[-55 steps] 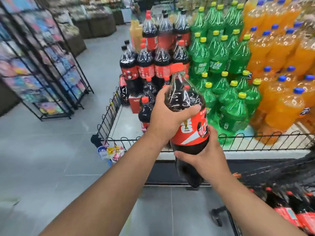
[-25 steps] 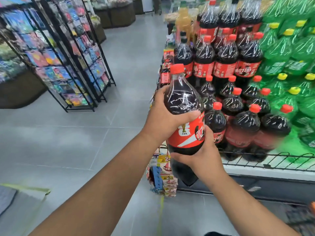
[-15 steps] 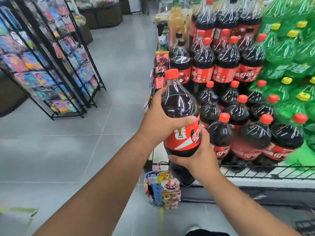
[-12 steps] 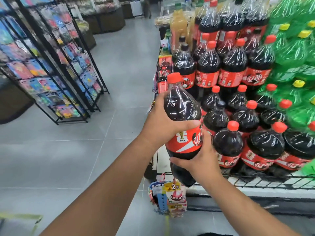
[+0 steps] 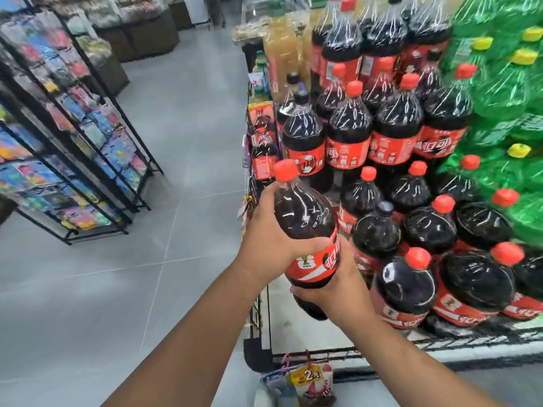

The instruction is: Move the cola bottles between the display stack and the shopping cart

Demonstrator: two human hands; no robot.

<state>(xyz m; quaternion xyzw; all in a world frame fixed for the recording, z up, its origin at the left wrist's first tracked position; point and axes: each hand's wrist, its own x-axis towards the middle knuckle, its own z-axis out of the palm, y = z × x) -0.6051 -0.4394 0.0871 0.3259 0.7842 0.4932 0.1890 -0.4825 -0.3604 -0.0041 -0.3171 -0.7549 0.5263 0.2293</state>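
I hold a large cola bottle [image 5: 305, 227] with a red cap and red label in both hands, tilted slightly left, over the front left corner of the display stack [image 5: 411, 177]. My left hand [image 5: 269, 236] grips its shoulder from the left. My right hand [image 5: 335, 284] grips it from below and to the right, at the label's lower edge. The stack holds several cola bottles in tiers, the nearest one [image 5: 404, 286] just right of my right hand. The shopping cart is out of view.
Green soda bottles [image 5: 505, 92] fill the stack's right side. A low black wire fence [image 5: 317, 353] rims the display platform, with small hanging packets [image 5: 305, 383] at its corner. A black wire rack of colourful packets [image 5: 73, 142] stands left across the grey tiled aisle.
I have stepped closer to the cola side of the display, and the bottle in my hands has moved forward over the platform's front left corner. Both hands keep the same hold.
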